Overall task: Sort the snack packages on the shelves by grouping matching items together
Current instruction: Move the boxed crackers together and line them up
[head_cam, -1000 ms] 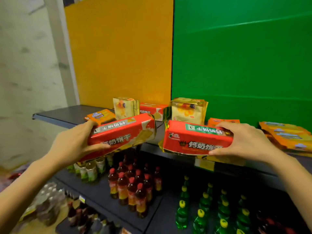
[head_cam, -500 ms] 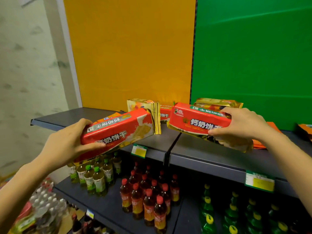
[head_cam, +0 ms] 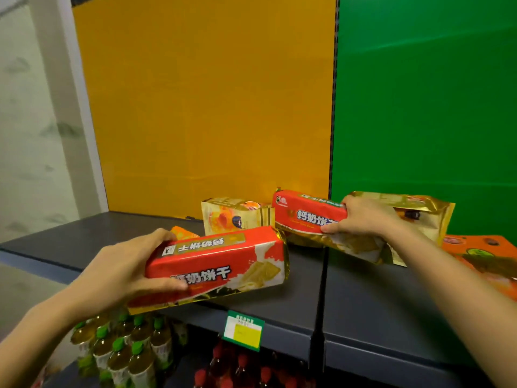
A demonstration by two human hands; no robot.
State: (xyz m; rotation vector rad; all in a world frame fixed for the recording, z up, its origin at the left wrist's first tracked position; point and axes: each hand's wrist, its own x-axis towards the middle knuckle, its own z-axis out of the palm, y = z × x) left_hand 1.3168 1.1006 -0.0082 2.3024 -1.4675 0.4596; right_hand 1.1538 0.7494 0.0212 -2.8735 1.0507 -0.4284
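Head camera, looking forward and down at a dark shelf backed by yellow and green panels. The left hand is closed around the near end of a red biscuit pack, thumb on the front face, fingers over the top. This pack's long axis runs from about 8 o'clock to 2 o'clock, its far end over the shelf. The right hand grips the right end of a second red pack of the same design, which lies roughly 9 to 3 o'clock farther back on the shelf. From the left-hand pack, the second lies at about 1 o'clock, near but not touching. A gold bag stands at 12 o'clock behind the left pack; another gold bag sits behind the right hand. Likely next, the two matching packs are set side by side.
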